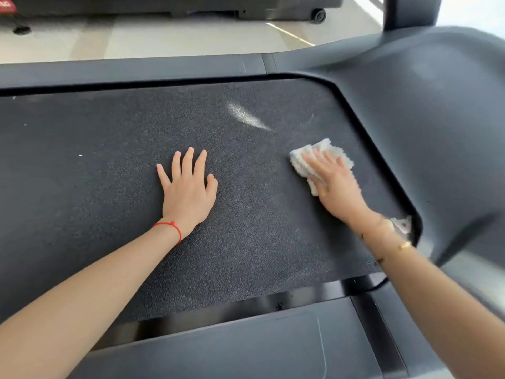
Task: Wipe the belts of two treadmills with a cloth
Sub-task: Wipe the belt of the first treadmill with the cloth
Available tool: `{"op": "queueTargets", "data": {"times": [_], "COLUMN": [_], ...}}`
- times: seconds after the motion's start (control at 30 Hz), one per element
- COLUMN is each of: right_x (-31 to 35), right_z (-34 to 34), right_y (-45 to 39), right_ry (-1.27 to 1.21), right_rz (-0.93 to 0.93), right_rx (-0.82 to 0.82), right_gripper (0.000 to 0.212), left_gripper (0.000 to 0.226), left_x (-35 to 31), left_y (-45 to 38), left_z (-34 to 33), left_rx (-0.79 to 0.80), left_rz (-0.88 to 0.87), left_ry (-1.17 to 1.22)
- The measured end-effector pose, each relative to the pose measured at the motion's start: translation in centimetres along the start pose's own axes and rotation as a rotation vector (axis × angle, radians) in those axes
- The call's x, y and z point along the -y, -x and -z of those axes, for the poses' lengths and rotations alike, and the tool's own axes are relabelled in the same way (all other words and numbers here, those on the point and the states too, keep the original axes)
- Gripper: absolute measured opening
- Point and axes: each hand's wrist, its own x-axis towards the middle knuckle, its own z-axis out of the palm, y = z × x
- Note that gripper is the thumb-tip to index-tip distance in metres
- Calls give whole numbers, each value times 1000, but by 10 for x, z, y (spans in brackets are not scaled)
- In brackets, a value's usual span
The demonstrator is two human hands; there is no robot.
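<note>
A dark, rough treadmill belt (114, 170) fills the middle of the head view. My left hand (187, 187) lies flat on it, fingers spread, holding nothing; a red string circles its wrist. To the right, my right hand (332, 181) presses a white folded cloth (325, 154) onto the belt, close to the motor cover. The cloth shows past my fingertips and under my palm. A pale dusty streak (246, 116) marks the belt just beyond the cloth.
The grey motor cover (437, 110) curves around the belt's right end. Side rails (136, 69) run along the far edge and the near edge (246, 346). Beyond lies pale floor with another machine's base and a small wheel (318, 15).
</note>
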Motion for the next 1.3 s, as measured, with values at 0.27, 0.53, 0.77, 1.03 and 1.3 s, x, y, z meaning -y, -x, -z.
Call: {"op": "queueTargets", "data": {"times": [0.27, 0.53, 0.77, 1.03, 1.3], "right_x": [93, 28, 100, 59, 17], "right_z": [-18, 3, -6, 5, 5], "right_y": [127, 96, 127, 140, 93], "right_ry": [-190, -52, -76, -22, -4], "right_rz": [169, -327, -2, -171, -526], "right_rx": [143, -12, 114, 20, -89], "right_gripper": [59, 52, 62, 58, 52], "left_gripper": [55, 56, 56, 56, 55], "left_x": [-1, 2, 3, 5, 6], "left_y": [3, 19, 28, 33, 35], "left_z": [3, 5, 5, 5, 4], "left_rx": [-20, 3, -6, -8, -30], "left_rz": [-1, -43, -58, -74, -84], "left_ry": [24, 18, 45, 62, 61]}}
